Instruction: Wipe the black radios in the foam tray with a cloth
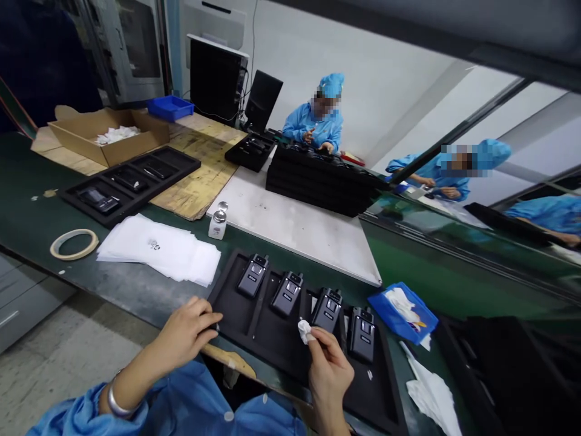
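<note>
the green surface (136, 290) carried a black tray (254, 327) at its near edge, four dark handheld devices standing in its slots. wiping looked under way — which devices were finished couldn't be told. open room lay left by the paper sheets (158, 248); a blue pouch (403, 312) crowded the right. left hand (186, 336) curled on the tray's corner; right hand (329, 372) pinched a white wipe (305, 331) just beside the third device (327, 307).

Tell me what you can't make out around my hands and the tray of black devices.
Head view only:
- Labels on the four black devices: too small to read.
- Near right corner of the black tray: cut off by the bottom edge.
- Left hand: fingertips curl over the tray edge, grip hidden.
- Right hand pinches a white wipe, mostly covered by the fingers.
</note>
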`<action>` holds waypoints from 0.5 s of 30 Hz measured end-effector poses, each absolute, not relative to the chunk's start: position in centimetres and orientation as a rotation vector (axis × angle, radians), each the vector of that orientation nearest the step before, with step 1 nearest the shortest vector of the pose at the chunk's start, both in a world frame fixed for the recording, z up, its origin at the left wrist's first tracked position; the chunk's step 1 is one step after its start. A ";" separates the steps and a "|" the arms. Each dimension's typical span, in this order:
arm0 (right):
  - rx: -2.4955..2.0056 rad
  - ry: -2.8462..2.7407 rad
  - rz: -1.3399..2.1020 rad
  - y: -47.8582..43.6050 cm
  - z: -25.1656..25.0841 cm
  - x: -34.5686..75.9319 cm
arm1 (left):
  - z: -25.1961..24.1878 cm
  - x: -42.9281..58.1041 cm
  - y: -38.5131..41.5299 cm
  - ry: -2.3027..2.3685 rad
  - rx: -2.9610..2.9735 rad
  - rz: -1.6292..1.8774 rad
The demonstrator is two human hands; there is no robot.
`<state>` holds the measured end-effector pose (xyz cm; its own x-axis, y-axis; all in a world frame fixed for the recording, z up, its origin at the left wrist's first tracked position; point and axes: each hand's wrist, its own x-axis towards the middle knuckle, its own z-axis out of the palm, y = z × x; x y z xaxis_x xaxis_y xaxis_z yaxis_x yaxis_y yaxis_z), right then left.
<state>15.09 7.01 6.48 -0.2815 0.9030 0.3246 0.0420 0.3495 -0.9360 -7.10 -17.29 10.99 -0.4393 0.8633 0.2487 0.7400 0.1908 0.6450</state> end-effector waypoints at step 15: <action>-0.910 -1.424 1.062 8.5 4.6 18.3 | 9.3 -11.2 -24.7 2.985 1.391 0.876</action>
<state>18.35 8.48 4.61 -0.1190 0.9441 0.3074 -0.0255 0.3066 -0.9515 -11.24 -24.68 9.26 -0.6375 0.6349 0.4364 0.7701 0.5426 0.3354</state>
